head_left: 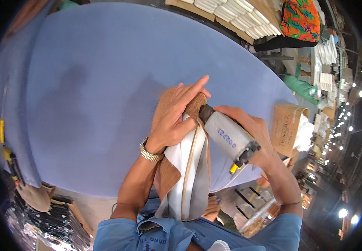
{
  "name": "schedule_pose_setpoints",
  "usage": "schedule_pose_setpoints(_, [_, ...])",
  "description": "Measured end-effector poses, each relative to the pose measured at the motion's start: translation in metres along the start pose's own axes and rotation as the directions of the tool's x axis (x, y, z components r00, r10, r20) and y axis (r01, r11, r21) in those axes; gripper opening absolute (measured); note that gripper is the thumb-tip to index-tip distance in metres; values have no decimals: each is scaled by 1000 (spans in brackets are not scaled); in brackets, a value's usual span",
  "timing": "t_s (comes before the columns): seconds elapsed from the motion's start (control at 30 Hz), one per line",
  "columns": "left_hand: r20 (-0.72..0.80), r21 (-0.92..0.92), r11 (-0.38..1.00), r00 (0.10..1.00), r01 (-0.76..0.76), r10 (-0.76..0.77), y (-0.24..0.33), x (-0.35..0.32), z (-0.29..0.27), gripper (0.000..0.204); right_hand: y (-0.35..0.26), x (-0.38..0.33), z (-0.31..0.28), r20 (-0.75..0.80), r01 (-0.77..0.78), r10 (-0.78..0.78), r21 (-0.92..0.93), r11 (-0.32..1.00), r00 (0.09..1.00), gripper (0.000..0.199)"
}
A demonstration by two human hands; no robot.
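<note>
A long, narrow piece covered in brown fabric (171, 175) stands out from my body over the blue surface. Its pale lining (174, 154) is folded open, and a thin tan strip (188, 171) runs lengthwise along it. My left hand (177, 115) grips its far end, thumb pressed on the near side and fingers stretched over the brown cloth. In my right hand (254, 129) is a grey pneumatic staple gun (229, 136), its black nose against the fabric by my left thumb. The gun's handle is mostly hidden behind my right hand.
A large blue padded table (93, 62) spreads ahead. An open cardboard box (287, 127) stands at its right edge. White stacked pieces (235, 14) lie beyond, near a person in a bright patterned top (300, 21). Tools with yellow parts (9, 154) hang at the left.
</note>
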State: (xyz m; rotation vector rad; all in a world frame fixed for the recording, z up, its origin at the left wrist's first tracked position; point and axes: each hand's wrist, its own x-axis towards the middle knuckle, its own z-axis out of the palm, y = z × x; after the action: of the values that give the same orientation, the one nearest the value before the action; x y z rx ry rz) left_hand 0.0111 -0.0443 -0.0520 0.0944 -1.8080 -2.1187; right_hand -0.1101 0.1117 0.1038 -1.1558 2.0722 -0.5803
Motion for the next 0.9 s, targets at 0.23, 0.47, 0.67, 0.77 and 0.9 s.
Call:
schedule_pose_setpoints(0.23, [92,7,994,989,112,-112,32,-1,-9,75,2,-19,8,-161,181,-184,-32,983,970,73])
schedule_pose_setpoints(0.47, [-160,619,664,895,419,-416,83,11,-20,67,74,-84,86,-438,-278,371,263,924,819,61])
schedule_pose_setpoints(0.67, [-389,663,447,786,601,-481,111,-1,-10,62,142,-130,178,-603,-280,320,163,946,731,57])
schedule_pose_setpoints(0.77, [-363,683,563,885,465,-292,168,-21,-23,55,100,-154,158,-601,-72,282,350,934,748,52])
schedule_pose_setpoints(0.9, [-136,769,633,990,91,23,299,-91,19,50,33,-152,119,-713,358,157,514,780,683,48])
